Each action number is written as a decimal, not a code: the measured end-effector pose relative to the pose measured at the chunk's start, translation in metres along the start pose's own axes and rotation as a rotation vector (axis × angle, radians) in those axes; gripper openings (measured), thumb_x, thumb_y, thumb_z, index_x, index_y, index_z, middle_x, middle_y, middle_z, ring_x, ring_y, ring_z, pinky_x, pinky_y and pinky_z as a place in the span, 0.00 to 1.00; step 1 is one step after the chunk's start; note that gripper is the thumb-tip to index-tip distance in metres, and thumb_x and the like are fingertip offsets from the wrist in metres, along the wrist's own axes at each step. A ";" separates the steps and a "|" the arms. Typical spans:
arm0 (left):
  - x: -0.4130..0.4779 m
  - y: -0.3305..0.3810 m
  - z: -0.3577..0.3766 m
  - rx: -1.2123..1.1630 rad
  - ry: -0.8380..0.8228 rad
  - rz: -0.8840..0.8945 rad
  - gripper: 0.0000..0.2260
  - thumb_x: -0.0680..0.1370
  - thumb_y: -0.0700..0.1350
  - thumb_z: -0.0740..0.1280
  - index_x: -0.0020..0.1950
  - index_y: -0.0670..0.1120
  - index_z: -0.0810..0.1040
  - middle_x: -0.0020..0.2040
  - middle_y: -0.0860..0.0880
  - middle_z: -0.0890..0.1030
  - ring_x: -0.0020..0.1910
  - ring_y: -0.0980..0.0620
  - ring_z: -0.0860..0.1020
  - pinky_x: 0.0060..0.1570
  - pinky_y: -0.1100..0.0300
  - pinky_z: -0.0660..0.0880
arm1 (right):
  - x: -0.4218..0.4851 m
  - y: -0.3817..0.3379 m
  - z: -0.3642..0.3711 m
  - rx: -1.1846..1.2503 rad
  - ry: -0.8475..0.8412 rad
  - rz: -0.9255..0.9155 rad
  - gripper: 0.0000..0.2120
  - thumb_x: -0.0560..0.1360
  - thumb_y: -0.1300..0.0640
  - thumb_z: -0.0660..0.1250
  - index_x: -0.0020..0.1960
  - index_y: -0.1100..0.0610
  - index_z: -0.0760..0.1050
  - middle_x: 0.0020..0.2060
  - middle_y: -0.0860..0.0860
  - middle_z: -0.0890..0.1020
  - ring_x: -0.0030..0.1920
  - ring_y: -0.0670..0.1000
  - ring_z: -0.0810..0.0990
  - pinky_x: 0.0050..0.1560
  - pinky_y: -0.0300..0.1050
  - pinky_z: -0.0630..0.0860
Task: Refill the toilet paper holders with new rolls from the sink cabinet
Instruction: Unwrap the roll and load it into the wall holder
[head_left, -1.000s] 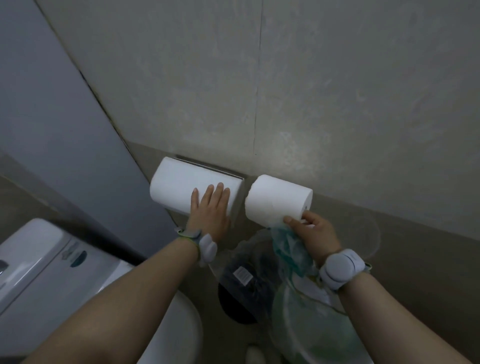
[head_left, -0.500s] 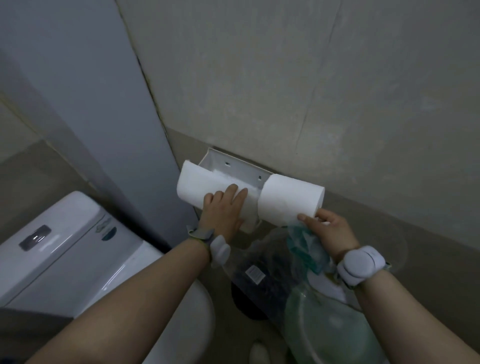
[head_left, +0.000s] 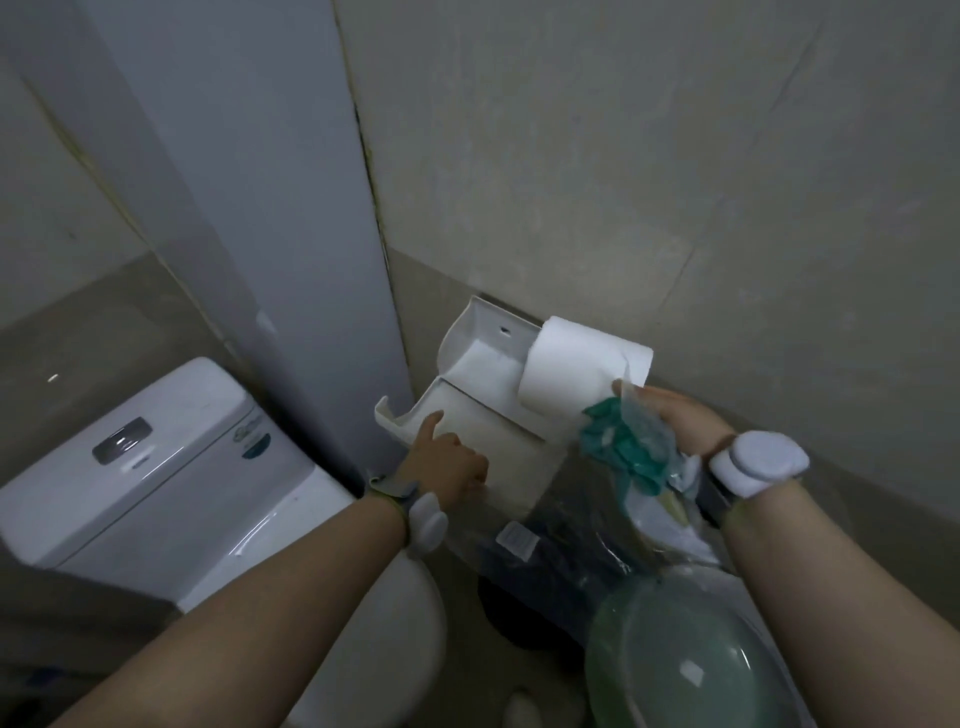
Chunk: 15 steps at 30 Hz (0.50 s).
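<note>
A white wall-mounted toilet paper holder hangs open, its curved cover swung down and forward. My left hand grips the cover's front edge, the forefinger pointing along its rim. A new white toilet paper roll sits at the holder's right end, partly inside the open housing. My right hand holds that roll from below, together with the bunched green neck of a plastic bag.
A white toilet cistern and seat lid stand at lower left. A grey partition panel runs down beside the holder. The clear bag with a translucent green lid hangs over a dark bin below.
The holder's cover has swung from closed to fully open under my left hand. The roll in my right hand has moved left into the holder's right end. The view has shifted right.
</note>
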<state>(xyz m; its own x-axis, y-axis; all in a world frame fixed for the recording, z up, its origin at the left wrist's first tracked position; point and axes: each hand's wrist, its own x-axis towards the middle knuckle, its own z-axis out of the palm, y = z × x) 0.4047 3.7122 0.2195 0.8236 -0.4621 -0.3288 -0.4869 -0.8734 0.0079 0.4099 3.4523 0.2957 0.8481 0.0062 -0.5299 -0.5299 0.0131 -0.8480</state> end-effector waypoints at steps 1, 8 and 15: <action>-0.002 -0.004 0.002 -0.078 -0.025 -0.014 0.09 0.78 0.49 0.61 0.56 0.53 0.78 0.57 0.51 0.80 0.64 0.47 0.71 0.74 0.43 0.41 | 0.008 -0.003 0.006 -0.019 -0.009 0.022 0.12 0.76 0.55 0.63 0.45 0.64 0.79 0.38 0.55 0.84 0.43 0.53 0.82 0.45 0.42 0.78; 0.015 -0.033 -0.019 -1.072 0.335 -0.371 0.21 0.82 0.53 0.53 0.70 0.45 0.68 0.69 0.44 0.71 0.68 0.45 0.70 0.61 0.63 0.60 | 0.045 0.005 0.035 -0.443 -0.062 0.043 0.19 0.80 0.59 0.56 0.70 0.61 0.65 0.70 0.59 0.68 0.71 0.58 0.66 0.71 0.49 0.63; 0.053 -0.027 -0.031 -1.538 0.158 -0.419 0.21 0.78 0.54 0.63 0.66 0.44 0.70 0.62 0.41 0.75 0.59 0.39 0.74 0.59 0.41 0.74 | 0.043 0.014 0.063 -0.529 -0.062 -0.046 0.15 0.77 0.52 0.63 0.60 0.58 0.75 0.54 0.59 0.81 0.40 0.48 0.77 0.37 0.29 0.73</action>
<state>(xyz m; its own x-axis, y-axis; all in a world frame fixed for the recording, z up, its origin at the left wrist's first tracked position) 0.4708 3.7067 0.2312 0.8854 -0.0866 -0.4567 0.4322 -0.2085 0.8773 0.4390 3.5153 0.2622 0.8606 0.0772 -0.5033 -0.4067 -0.4906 -0.7706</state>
